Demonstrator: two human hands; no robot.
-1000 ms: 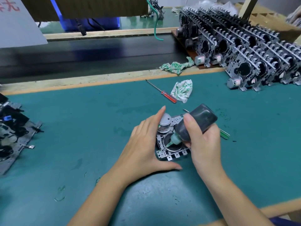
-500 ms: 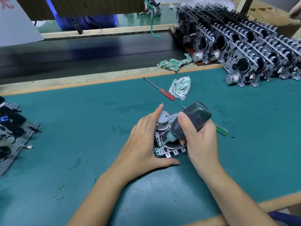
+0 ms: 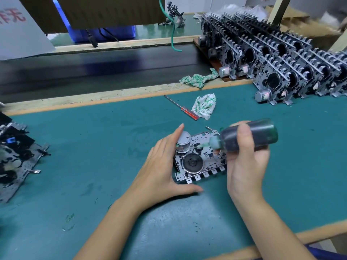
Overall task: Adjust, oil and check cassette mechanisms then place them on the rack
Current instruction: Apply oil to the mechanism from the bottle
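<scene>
**Oil bottle tipped over a cassette mechanism on the green surface**

At the far left edge we see a pile of dark mechanisms (image 3: 13, 156) lying flat on the green surface (image 3: 90, 147), partly cut off by the frame.

Moving toward the middle, our left hand (image 3: 161, 166) lies with straight fingers against the left side of the cassette mechanism (image 3: 199, 158), its thumb stretched along the near edge and its index finger reaching up beside the motor; it braces the part rather than curling round it. The mechanism lies flat near the centre of the surface, between both hands. It is a silver perforated metal plate with a row of small square tabs along its near edge, a dark round flywheel ringed in bright metal at its near left, and a grey cylindrical motor standing at its far left corner.

Behind it lie a red-handled screwdriver (image 3: 185, 109) and, just beside its handle, a crumpled white-and-green rag (image 3: 204, 106); a second rag (image 3: 197, 79) sits farther back on the wooden edge.

To the right, our right hand (image 3: 246, 162) grips a dark oil bottle (image 3: 251, 135), tilted nearly level, its pale green nozzle pointing left over the plate. Whether the tip touches the metal we cannot tell.

At the far right, the rack (image 3: 281, 62) carries rows of mechanisms standing upright.
</scene>
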